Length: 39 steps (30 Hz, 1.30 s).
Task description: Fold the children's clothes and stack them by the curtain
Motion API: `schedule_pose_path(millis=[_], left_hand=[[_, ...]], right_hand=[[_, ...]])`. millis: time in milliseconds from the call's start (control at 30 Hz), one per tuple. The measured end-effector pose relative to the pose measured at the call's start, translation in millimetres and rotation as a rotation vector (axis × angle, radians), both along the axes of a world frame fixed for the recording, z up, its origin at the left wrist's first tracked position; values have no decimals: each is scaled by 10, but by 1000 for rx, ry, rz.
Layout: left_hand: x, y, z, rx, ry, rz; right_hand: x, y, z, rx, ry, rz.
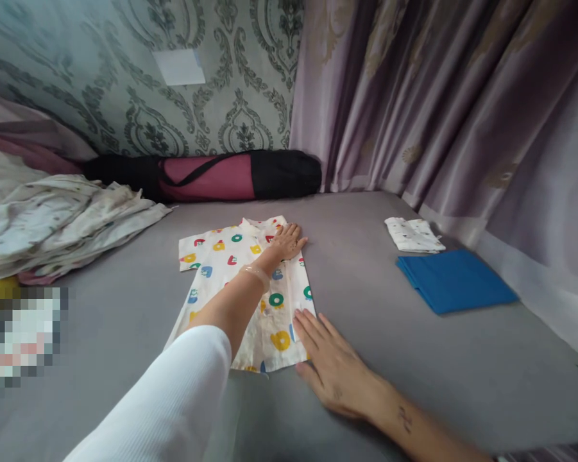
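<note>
A white, short-sleeved, cotton-looking shirt with colourful prints point(233, 260) lay flat on the grey cloth sheet point(125, 333) — probably light, limp and easily creased. The left hand point(287, 242) rested at its shoulder, the right hand point(334, 366) on its lower side edge, both spread, gripping nothing; the hem corners seemed the surest hold.

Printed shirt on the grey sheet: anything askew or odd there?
The printed shirt looks lopsided: one sleeve spreads out at the picture's left, but none shows at its right, where that side seems folded inward. No spill shows.
</note>
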<state>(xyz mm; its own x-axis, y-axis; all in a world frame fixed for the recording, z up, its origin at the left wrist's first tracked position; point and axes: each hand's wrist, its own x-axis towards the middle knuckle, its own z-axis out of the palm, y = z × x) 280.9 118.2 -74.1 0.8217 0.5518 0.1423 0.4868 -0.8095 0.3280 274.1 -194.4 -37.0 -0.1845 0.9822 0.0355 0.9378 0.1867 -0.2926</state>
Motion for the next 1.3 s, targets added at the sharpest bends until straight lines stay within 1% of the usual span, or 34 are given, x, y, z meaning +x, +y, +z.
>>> schedule_pose_path(millis=[100,167,200,267,300,367,400,433,500,533,567,633,700,733,800,933,1167,1300], left_hand=[[9,-40,6,18,-58,1],[7,-88,35,60,-107,-3],[-5,-115,58,87,-126,1],[-68,-164,115,134,-141,37],[-123,-182,144,147,-138,68],[-274,-196,185,144,-121,144],[-363,-193,195,135,-107,173],[-454,-186,194,128,-88,192],[-620,-165,166,133,-43,213],[-685,-156,140,138,-18,220],[-735,-149,109,141,4,228],[-791,-143,38,129,36,261],[-803,-141,-34,110,53,299],[-800,-140,-67,106,57,312],[-792,-135,-120,109,64,319],[-797,-126,-163,123,56,309],[-840,-157,-95,61,48,332],[-851,-154,-78,38,45,336]], right_hand=[[-57,-241,176,-53,37,29],[-56,-318,359,-129,78,43],[-37,-315,462,-173,104,50],[44,-207,659,-249,191,64],[105,-96,735,-273,255,72],[254,242,803,-283,411,65],[333,465,787,-249,480,34],[408,716,738,-168,513,-28],[526,1267,563,58,463,-201],[562,1543,453,125,404,-252],[582,1803,339,158,343,-276],[580,2229,128,161,220,-254],[549,2490,-44,138,131,-245],[533,2558,-113,125,102,-250],[517,2600,-222,110,68,-261],[544,2529,-328,100,17,-267],[605,2496,-301,0,-65,-371],[724,2494,-286,-22,-89,-478]])
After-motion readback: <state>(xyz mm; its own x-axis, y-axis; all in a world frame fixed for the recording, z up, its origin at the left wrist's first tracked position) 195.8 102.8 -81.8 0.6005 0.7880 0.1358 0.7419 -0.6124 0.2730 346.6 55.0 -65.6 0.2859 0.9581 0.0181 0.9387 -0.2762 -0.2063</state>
